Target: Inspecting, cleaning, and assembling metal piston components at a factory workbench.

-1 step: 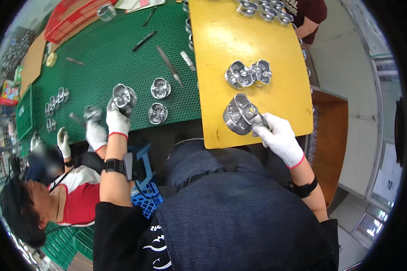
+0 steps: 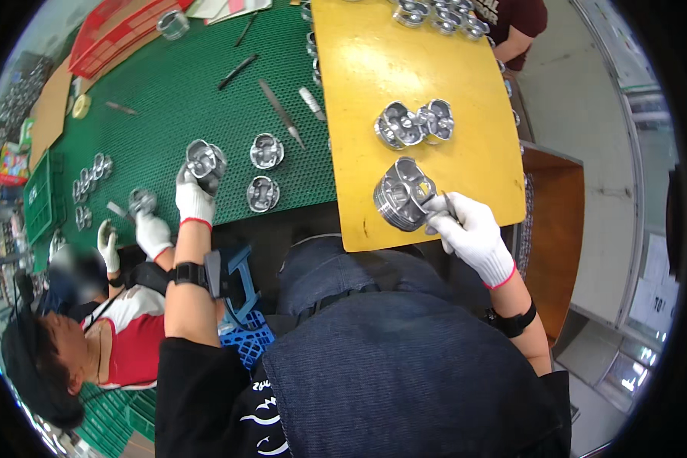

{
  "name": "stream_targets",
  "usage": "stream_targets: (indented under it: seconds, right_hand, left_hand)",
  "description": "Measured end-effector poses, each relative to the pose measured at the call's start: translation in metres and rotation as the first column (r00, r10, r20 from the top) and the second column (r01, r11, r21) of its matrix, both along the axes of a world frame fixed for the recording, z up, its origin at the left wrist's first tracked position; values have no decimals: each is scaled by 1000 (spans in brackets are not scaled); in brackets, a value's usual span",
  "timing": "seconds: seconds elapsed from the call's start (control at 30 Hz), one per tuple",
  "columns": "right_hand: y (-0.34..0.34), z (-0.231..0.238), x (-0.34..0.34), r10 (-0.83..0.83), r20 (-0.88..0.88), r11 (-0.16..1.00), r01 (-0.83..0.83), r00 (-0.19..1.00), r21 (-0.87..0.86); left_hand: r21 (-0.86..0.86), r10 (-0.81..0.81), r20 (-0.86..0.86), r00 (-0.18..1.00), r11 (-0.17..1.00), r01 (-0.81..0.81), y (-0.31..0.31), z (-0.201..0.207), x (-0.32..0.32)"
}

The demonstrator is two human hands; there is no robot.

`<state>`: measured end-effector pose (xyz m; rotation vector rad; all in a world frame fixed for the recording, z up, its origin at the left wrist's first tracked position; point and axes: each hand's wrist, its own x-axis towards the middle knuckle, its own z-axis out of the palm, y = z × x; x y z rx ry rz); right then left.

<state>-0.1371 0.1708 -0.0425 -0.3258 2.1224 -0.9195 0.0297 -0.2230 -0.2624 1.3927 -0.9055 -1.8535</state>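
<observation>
My left hand (image 2: 195,200), in a white knit glove, is closed round a silver metal piston (image 2: 206,159) and holds it above the green mat, its hollow side upward. Over the yellow board, my gloved right hand (image 2: 472,235) grips a larger-looking piston (image 2: 401,195) by its right edge, tilted so its ringed side wall shows. A thin dark piece (image 2: 451,206) sticks up at those fingers; its kind is unclear. Beyond this piston, two more pistons (image 2: 398,126) (image 2: 437,120) touch each other on the board. Two pistons (image 2: 267,152) (image 2: 262,195) stand on the mat, right of my left hand.
The yellow board (image 2: 359,69) adjoins the green mat (image 2: 206,99), which bears a file (image 2: 281,113), a white marker-like tube (image 2: 311,102) and a red crate (image 2: 122,38). Several pistons (image 2: 444,17) stand at the far right. A co-worker's gloved hand (image 2: 153,233) holds a piston at left.
The whole view has shifted slightly. The co-worker's hand with its piston has moved left. The dark piece at my right fingers now points more upward. Both my hands keep their pistons.
</observation>
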Motion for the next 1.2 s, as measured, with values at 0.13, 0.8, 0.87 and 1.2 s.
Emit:
stream_targets:
  seconds: [0.13, 0.8, 0.87, 1.2]
  right_hand:
    - [0, 33, 22, -186, 117, 931, 213, 976, -298]
    - [-59, 47, 5, 480, 234, 766, -273, 846, -581]
    - [-53, 43, -9, 538, -128, 612, -490, 833, -621]
    - [-31, 83, -39, 495, -867, 553, -750, -56, 364]
  left_hand:
    - [60, 19, 110, 994, 998, -26, -48, -41, -37]
    - [-633, -790, -142, 597, 536, 559, 166, 207, -22]
    - [-618, -794, -182, 580, 552, 561, 172, 220, -12]
    - [-646, -830, 132, 542, 343, 682, 201, 243, -15]
